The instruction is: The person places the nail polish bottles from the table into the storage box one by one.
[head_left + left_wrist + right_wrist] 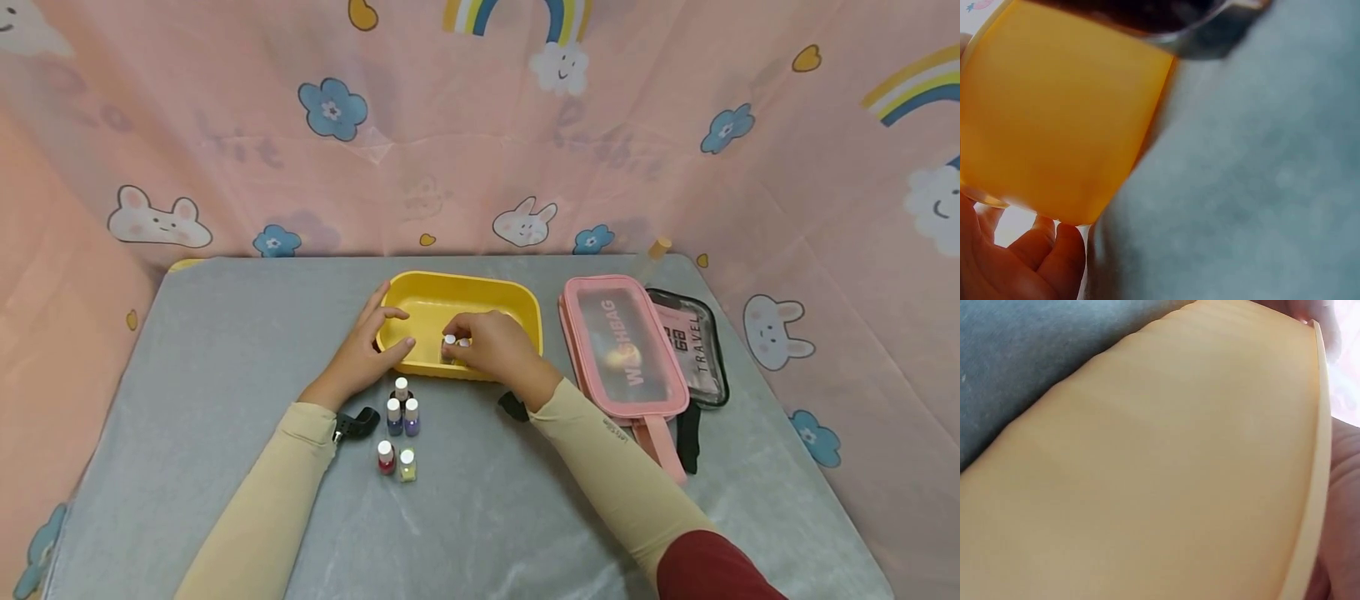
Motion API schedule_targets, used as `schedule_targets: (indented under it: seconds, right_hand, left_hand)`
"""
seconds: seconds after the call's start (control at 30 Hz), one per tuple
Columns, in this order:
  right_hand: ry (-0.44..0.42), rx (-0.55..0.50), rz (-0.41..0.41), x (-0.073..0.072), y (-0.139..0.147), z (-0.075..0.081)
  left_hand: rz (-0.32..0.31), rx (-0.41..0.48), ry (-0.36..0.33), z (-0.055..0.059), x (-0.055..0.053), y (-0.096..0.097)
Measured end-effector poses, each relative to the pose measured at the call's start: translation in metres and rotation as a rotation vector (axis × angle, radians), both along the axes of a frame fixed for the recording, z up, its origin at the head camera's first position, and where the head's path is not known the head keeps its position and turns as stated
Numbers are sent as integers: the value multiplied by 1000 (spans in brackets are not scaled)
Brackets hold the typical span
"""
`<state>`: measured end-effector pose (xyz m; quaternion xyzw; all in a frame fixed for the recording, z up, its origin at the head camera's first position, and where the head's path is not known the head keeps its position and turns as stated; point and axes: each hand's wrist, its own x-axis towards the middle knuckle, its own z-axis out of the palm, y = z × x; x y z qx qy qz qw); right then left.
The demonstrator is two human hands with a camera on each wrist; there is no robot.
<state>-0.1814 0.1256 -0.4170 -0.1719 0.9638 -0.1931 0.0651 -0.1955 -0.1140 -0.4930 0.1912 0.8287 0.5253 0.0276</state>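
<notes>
A yellow basin stands near the back of the table. My left hand grips its left end, with thumb and index finger over the rim; in the left wrist view the fingers touch its outer wall. Inside the basin, my right hand pinches a small white-capped nail polish bottle. A second white cap shows beside it, partly hidden by the fingers. In front of the basin stand several nail polish bottles: a dark one, a navy one, purple, red and yellow-green.
A pink wash bag with a clear panel lies right of the basin, partly over a black-edged clear travel pouch. Behind them is a clear bottle with a wooden-coloured cap. Grey cloth covers the table; a printed pink curtain hangs behind.
</notes>
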Motion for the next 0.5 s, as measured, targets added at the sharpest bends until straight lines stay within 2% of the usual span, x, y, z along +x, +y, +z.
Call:
schedule_targets:
  seconds: [0.17, 0.27, 0.37, 0.5]
  right_hand:
    - [-14, 15, -7, 1, -2, 2]
    - [11, -52, -12, 5, -2, 5]
    - [90, -240, 29, 17, -2, 8]
    - [177, -553, 186, 41, -3, 3]
  left_hand:
    - [-3, -8, 5, -1, 0, 0]
    - [-5, -10, 13, -2, 0, -1]
    - [-6, -11, 15, -2, -1, -1]
    - [-8, -12, 19, -2, -1, -1]
